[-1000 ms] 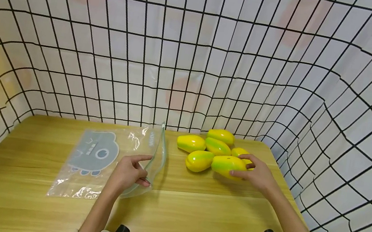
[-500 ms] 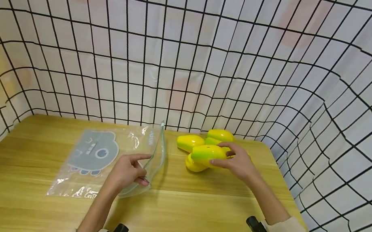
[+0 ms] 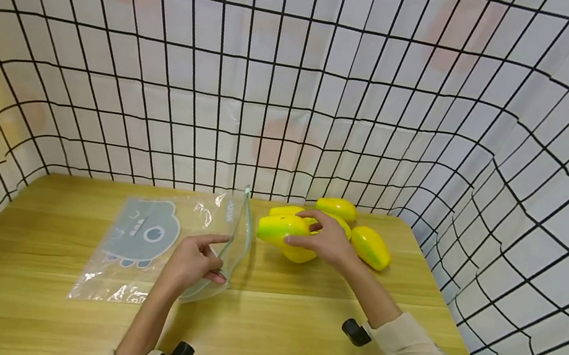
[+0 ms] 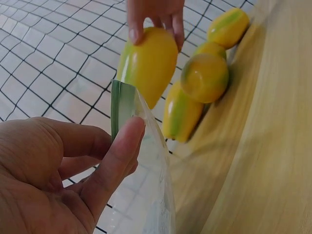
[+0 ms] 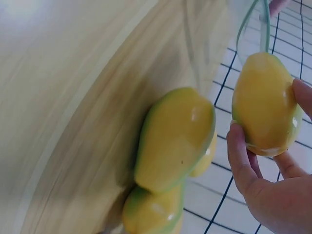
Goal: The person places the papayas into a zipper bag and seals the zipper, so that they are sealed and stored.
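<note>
A clear zip bag (image 3: 199, 213) with a grey-blue cartoon print lies on the left of the table. My left hand (image 3: 193, 264) pinches the bag's edge near its mouth; in the left wrist view the thumb (image 4: 124, 146) and fingers hold the green zip strip (image 4: 122, 105). My right hand (image 3: 329, 241) grips a shiny yellow-green papaya (image 3: 276, 227) by its rear end, fingertips spread around it. That papaya is raised above the others, its front end close to the bag's mouth on the right side. In the right wrist view the held papaya (image 5: 265, 105) overlaps the bag's rim.
Several more papayas lie on the wooden table (image 3: 280, 340): one papaya (image 3: 371, 247) at the right, another papaya (image 3: 336, 207) at the back, others partly hidden behind my right hand. A black wire grid (image 3: 295, 110) over white sheeting encloses the back and sides.
My right hand has lifted the papaya from the group and carried it left toward the bag's mouth, uncovering the rightmost papaya. The left hand has stayed on the bag's edge.
</note>
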The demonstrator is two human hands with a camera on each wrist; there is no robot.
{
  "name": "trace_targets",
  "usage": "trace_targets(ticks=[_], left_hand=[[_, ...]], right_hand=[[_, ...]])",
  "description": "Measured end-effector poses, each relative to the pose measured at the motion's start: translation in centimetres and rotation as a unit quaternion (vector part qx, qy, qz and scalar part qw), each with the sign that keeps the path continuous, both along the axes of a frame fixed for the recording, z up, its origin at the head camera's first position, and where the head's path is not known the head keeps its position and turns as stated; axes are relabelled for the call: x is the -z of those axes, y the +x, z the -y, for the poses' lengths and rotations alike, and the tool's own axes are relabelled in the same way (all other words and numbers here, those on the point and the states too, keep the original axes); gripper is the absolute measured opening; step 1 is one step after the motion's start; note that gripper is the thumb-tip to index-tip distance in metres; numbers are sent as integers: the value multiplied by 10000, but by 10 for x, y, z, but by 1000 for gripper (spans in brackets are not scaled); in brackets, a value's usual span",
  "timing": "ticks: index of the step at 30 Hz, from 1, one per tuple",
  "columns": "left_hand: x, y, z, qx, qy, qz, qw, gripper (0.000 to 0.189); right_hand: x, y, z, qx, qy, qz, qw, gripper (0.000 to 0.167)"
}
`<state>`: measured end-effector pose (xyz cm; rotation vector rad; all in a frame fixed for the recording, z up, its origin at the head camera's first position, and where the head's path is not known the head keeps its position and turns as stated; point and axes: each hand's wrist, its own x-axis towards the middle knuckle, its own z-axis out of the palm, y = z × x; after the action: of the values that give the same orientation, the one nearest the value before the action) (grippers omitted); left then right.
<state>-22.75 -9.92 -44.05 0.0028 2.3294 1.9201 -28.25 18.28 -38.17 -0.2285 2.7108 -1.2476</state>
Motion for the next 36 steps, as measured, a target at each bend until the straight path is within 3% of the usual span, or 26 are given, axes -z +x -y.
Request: trace_targets(ticks=[10,18,27,36], left_hand=[[2,-1,1,-113,-136,80,9998,48],[0,-1,-1,-178,-108,50,9998,41],[-2,1,0,-294,232,-83,9993,32],[-2,0,2,-406,569,20,9976,29]], right_hand=[[14,-3,25,44,-15,-35,10000,68],[13,-1,35,51,11,-127,9999,67],[19,-1,48,90,-141,60,9998,69],[21,1,56,137,-427,261,9987,69]])
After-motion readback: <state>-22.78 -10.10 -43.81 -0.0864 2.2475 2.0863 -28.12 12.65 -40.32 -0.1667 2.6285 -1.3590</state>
